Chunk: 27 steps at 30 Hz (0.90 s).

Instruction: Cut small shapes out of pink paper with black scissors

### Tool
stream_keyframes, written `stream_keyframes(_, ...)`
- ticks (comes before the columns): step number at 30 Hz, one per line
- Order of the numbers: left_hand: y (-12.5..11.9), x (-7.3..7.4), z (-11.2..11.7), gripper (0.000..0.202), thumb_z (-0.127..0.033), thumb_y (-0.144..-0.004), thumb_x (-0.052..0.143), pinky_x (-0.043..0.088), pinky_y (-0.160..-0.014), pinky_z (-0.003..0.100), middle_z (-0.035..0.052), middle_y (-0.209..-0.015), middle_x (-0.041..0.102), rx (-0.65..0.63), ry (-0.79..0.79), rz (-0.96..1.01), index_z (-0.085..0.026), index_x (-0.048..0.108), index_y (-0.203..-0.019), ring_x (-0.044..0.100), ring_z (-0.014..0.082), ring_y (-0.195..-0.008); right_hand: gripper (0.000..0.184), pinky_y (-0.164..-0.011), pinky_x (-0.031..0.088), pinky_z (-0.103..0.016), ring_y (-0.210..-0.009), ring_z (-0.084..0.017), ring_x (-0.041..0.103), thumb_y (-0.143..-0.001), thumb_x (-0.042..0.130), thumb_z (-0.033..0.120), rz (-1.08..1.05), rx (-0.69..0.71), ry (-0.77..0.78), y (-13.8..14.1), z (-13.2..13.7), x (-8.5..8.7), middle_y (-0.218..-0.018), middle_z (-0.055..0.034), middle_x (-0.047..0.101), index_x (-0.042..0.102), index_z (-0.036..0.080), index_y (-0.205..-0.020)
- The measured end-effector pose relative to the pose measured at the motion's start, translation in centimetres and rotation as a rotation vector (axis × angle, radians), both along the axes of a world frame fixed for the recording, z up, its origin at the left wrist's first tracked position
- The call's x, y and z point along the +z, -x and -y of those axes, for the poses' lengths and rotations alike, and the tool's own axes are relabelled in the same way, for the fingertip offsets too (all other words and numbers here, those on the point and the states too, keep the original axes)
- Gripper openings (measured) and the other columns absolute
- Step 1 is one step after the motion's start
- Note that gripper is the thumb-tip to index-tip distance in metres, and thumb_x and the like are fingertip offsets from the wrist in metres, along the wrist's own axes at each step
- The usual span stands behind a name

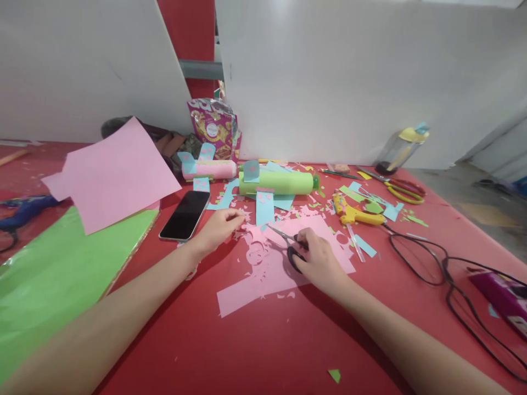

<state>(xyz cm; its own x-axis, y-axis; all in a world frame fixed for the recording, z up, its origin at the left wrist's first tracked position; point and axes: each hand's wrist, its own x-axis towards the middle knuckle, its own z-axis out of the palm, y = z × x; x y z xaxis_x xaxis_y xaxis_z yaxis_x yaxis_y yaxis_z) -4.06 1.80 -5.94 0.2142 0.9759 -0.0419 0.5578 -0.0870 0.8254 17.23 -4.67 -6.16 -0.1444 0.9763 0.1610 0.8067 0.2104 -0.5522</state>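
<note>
My right hand (317, 262) grips the black handles of small scissors (288, 241), blades open and pointing left over a cut-up pink paper sheet (272, 271). My left hand (220, 226) is closed in a pinch at a small pink paper scrap (247, 218) just left of the blades. Beyond them lies a green paper-covered bottle (280, 182) with blue and pink paper pieces stuck on. A smaller pink roll (212, 169) with blue fins lies to its left.
A black phone (185, 215) lies left of my left hand. Pink sheet (111, 175) and green sheets (57, 269) cover the left side. A yellow glue gun (356, 214) with black cable (432, 263), yellow scissors (405, 190), a water bottle (401, 148) and a snack bag (214, 127) stand farther back.
</note>
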Motion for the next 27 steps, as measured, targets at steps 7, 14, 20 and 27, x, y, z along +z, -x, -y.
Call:
stream_keyframes(7,-0.2,0.2,0.0,0.027,-0.035,-0.078,0.037,0.036,-0.044,0.02,0.0014,-0.061,0.058,0.021,-0.046,-0.05,-0.015,0.054,-0.07,0.053,0.0111,-0.052,0.009,-0.077,0.03,-0.042,-0.075,-0.023,0.052,-0.067,0.043,0.018,0.166,-0.023,-0.042,-0.4,-0.2,-0.1,-0.076,-0.0051,0.056,0.04,0.02,-0.075)
stream_keyframes(14,-2.0,0.6,-2.2,0.024,-0.021,-0.079,0.039,0.042,-0.066,0.03,0.0056,-0.072,0.064,-0.067,-0.197,-0.363,-0.015,0.059,-0.067,0.058,0.0183,-0.072,0.004,-0.074,0.031,-0.036,-0.071,-0.021,0.05,-0.068,0.042,0.018,0.22,0.008,-0.041,-0.5,-0.5,0.0,-0.072,-0.0035,0.055,0.04,0.02,-0.071)
stream_keyframes(20,-4.3,0.8,-4.5,0.022,-0.028,-0.083,0.046,0.045,-0.076,0.038,0.0062,-0.095,0.058,-0.2,-0.315,-0.643,-0.012,0.056,-0.095,0.056,0.0177,-0.085,0.003,-0.075,0.031,-0.037,-0.073,-0.022,0.05,-0.069,0.041,0.019,0.235,0.017,-0.028,-0.6,-0.4,-0.1,-0.074,-0.0047,0.054,0.041,0.02,-0.072)
stream_keyframes(27,-4.7,0.5,-5.5,0.028,-0.017,-0.083,0.032,0.029,-0.075,0.048,0.0137,-0.079,0.064,-0.341,-0.512,-0.785,-0.012,0.058,-0.071,0.057,0.0261,-0.077,0.004,-0.076,0.031,-0.036,-0.074,-0.021,0.05,-0.067,0.041,0.017,0.225,0.017,-0.011,-0.7,-0.5,-0.2,-0.076,-0.0049,0.054,0.041,0.02,-0.071)
